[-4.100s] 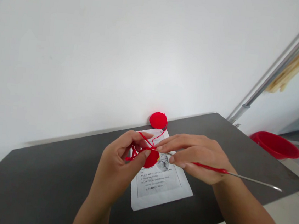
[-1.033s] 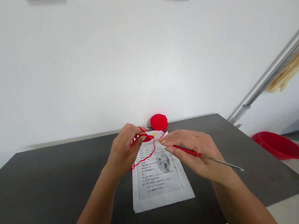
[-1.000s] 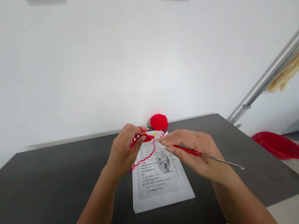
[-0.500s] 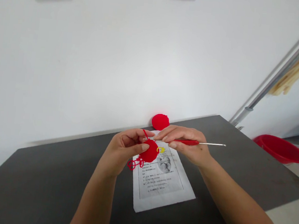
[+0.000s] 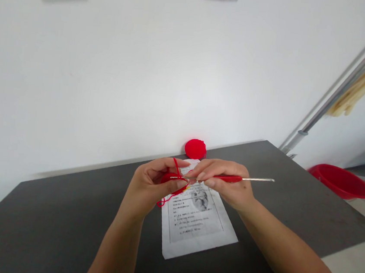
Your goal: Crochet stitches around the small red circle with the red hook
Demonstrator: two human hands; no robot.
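My left hand point(image 5: 151, 185) pinches a small red crochet piece point(image 5: 169, 179) between thumb and fingers, with red yarn wound over its forefinger. A loose red strand point(image 5: 164, 201) hangs below it. My right hand point(image 5: 226, 184) grips a crochet hook point(image 5: 246, 179) with a red handle and a thin metal shaft. The hook's tip lies across the red piece; its far end points right. Both hands hover above a printed paper sheet point(image 5: 194, 227). A red yarn ball point(image 5: 195, 148) rests against the wall behind them, its thread running to my left hand.
The dark grey table point(image 5: 45, 226) stands against a white wall. A red basin point(image 5: 341, 181) sits on the floor at the right. A slanted metal pole point(image 5: 333, 93) with pale cloth on it rises behind the table's right corner.
The red piece has turned from showing its round face to lying nearly edge-on in my left fingers. The hook tip has dropped slightly onto it. The hands sit a little lower.
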